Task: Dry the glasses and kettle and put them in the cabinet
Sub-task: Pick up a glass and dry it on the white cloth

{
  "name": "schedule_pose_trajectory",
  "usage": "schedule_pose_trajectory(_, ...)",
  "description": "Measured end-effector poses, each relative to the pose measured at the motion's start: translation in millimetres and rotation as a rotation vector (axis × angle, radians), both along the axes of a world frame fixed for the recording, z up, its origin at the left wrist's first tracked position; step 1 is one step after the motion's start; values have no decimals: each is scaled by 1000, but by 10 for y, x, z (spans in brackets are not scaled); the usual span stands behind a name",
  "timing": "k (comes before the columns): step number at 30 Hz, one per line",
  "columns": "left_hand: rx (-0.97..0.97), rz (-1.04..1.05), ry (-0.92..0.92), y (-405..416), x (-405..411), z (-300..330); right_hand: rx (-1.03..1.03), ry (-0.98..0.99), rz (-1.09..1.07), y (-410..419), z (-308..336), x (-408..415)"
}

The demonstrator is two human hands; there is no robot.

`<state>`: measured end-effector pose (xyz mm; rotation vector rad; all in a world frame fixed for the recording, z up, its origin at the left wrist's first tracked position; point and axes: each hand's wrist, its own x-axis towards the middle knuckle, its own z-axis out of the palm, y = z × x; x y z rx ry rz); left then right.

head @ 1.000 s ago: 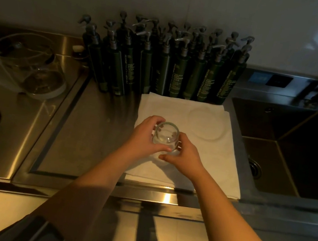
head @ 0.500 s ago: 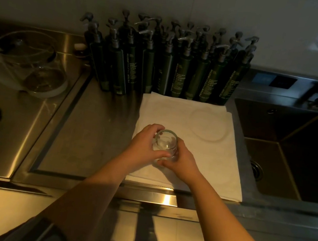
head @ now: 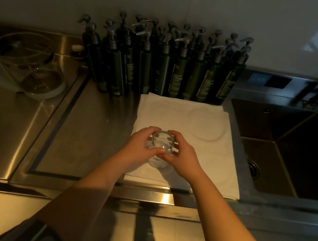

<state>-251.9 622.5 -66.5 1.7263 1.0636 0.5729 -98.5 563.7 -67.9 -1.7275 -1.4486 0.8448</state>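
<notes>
Currently glass (head: 162,144) sits between both hands over white towel (head: 200,150): left hand (head: 140,148) and right hand (head: 182,155) curl around its sides, thumbs meeting in front.

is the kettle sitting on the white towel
No, the kettle stands on the steel counter far left of the towel.

Both hands (head: 161,153) cupped, thumbs touching

one glass (head: 162,144), one kettle (head: 25,64), one white cloth (head: 201,146) and one sink (head: 296,152). two hands: left hand (head: 138,150), right hand (head: 182,156). the dark pump bottles (head: 161,67) stand crowded in rows, too overlapped to count exactly.
</notes>
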Motion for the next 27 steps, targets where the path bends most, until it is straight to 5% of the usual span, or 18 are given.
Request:
schedule_pose_trajectory(16,-24,58,28,-65,12,41,-149,-86,119,20,236,80)
schedule_pose_trajectory(27,233,196,284,-21,-358,380,-6,-279,84,220,605,-108)
